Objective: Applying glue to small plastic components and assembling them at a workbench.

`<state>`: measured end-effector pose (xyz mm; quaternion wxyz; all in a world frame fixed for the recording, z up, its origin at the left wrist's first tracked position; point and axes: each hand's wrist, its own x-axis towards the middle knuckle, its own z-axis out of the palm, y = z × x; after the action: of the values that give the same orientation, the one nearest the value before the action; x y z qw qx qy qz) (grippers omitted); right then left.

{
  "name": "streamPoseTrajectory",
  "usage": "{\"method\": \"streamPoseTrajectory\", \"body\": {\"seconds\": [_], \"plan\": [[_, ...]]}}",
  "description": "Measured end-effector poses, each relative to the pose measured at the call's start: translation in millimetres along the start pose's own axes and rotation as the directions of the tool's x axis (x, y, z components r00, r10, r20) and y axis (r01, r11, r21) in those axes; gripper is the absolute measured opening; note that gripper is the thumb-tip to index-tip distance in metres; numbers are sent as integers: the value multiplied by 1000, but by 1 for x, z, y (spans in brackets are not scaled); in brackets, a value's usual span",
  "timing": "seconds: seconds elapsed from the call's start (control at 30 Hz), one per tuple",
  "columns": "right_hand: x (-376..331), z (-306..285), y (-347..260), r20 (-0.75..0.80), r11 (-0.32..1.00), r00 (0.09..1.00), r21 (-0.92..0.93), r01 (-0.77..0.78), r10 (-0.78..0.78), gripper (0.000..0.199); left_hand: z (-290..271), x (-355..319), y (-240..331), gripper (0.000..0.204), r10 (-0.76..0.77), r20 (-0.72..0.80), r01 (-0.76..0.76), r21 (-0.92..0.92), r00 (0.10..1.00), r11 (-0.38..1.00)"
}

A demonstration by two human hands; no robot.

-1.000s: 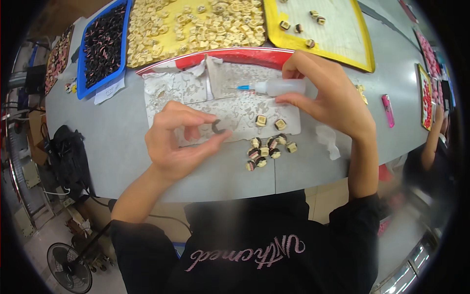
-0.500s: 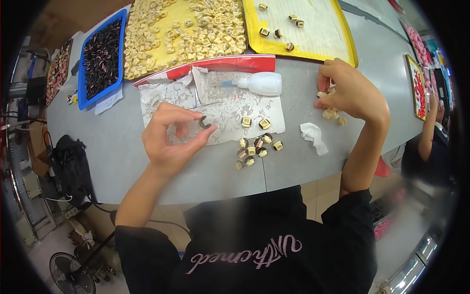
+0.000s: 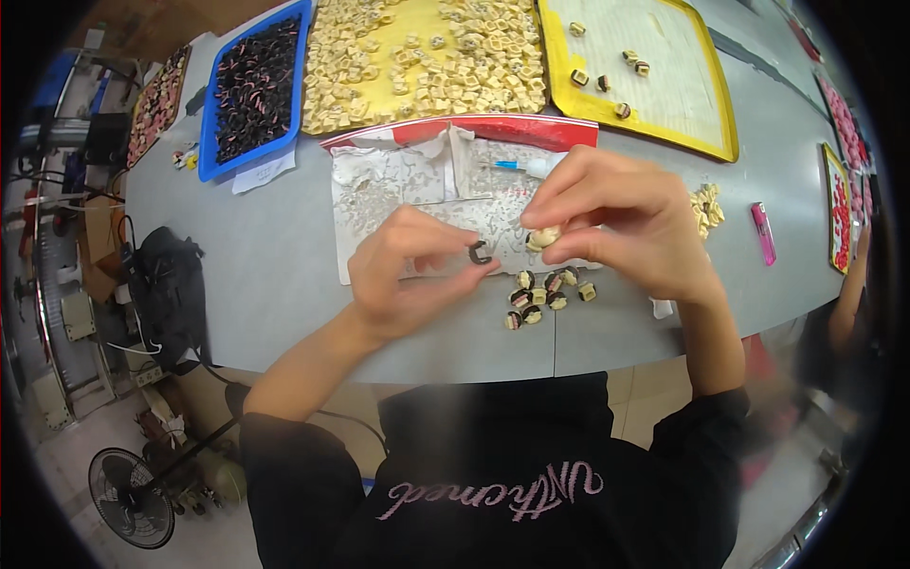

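Note:
Between thumb and forefinger, my left hand [image 3: 398, 270] pinches a small black C-shaped piece [image 3: 481, 253], its gap facing right. Close beside it, my right hand [image 3: 635, 228] grips a small cream piece [image 3: 542, 238]; fingers cover part of it. The two pieces are slightly apart. Below them on the grey table lies a cluster of small cream-and-black assembled pieces [image 3: 537, 297]. Beyond my right hand is a little heap of loose cream pieces [image 3: 707, 207]. A stained white sheet [image 3: 379, 228] is spread under my hands. My right hand hides most of a white squeeze bottle with a blue tip [image 3: 507, 165].
A blue tray [image 3: 300, 85] of black and pink pieces stands at the far left. Beside it, a yellow tray [image 3: 424, 24] carries many cream pieces, and another yellow-rimmed tray [image 3: 725, 114] has several assembled ones. A pink lighter-like object [image 3: 764, 233] lies right. Another person's arm [image 3: 850, 294] shows at the right.
My right hand has come left from the loose cream heap to my left hand, bringing a cream piece. My left hand still pinches the black piece. The whole view has shifted.

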<state>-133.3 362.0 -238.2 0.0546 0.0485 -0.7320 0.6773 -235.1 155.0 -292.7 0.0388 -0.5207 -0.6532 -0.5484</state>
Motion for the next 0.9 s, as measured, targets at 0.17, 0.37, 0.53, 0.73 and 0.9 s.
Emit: {"method": "streamPoseTrajectory", "body": {"seconds": [0.17, 0.37, 0.53, 0.73, 0.9], "plan": [[0, 15, 11, 10, 994, 996, 58, -92, 91, 20, 0, -1, 3, 41, 27, -35, -29, -55, 999, 998], [1, 23, 12, -25, 923, 979, 340, -181, 201, 17, -5, -3, 2, 53, 57, 60, -54, -50, 997, 997], [1, 23, 19, 0, 927, 991, 353, -125, 133, 19, -3, -3, 1, 52, 45, 53, -43, -47, 998, 998], [0, 23, 12, 67, 971, 978, 119, -205, 198, 24, 2, -1, 0, 41, 55, -84, -61, -68, 995, 996], [-1, 29, 12, -2, 853, 936, 412, -321, 353, 20, 0, 0, 2, 43, 83, -90, -86, -32, 992, 996]]}}
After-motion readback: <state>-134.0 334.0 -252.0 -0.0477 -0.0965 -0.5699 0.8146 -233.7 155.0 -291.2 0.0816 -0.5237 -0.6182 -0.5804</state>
